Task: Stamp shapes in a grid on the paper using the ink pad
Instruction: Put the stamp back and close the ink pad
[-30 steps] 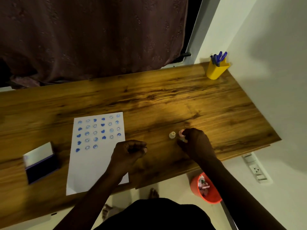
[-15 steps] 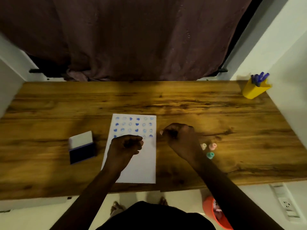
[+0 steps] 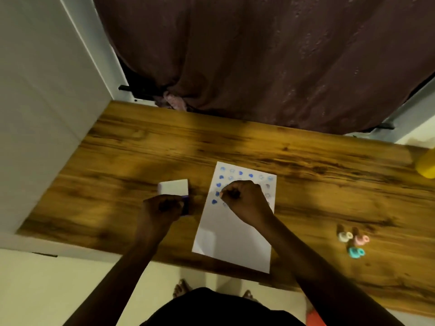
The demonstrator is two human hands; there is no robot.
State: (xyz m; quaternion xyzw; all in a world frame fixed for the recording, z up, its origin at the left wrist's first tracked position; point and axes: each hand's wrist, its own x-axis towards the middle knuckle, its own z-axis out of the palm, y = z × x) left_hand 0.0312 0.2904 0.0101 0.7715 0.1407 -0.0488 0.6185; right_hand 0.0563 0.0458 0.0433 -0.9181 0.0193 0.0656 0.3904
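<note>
A white paper [image 3: 231,238] lies on the wooden desk [image 3: 306,184], its upper part covered with rows of blue stamped hearts and faces [image 3: 221,177]. My right hand [image 3: 246,202] is a closed fist over the stamped rows, with a small pale stamp tip showing at its fingertips. My left hand [image 3: 162,208] is closed over the blue ink pad [image 3: 186,204], whose white lid [image 3: 174,187] stands open behind it. Whatever it pinches is hidden by the fingers. Three small stamps, cream [image 3: 344,236], pink [image 3: 361,240] and teal [image 3: 355,252], stand apart to the right.
A yellow cup [image 3: 427,164] sits at the desk's far right edge. A dark curtain [image 3: 259,55] hangs behind the desk and a white wall [image 3: 35,114] closes off the left. An orange bin [image 3: 314,318] stands on the floor below.
The view has swung left. My left hand moved from the paper onto the ink pad. My right hand moved from beside the loose stamps to over the stamped rows.
</note>
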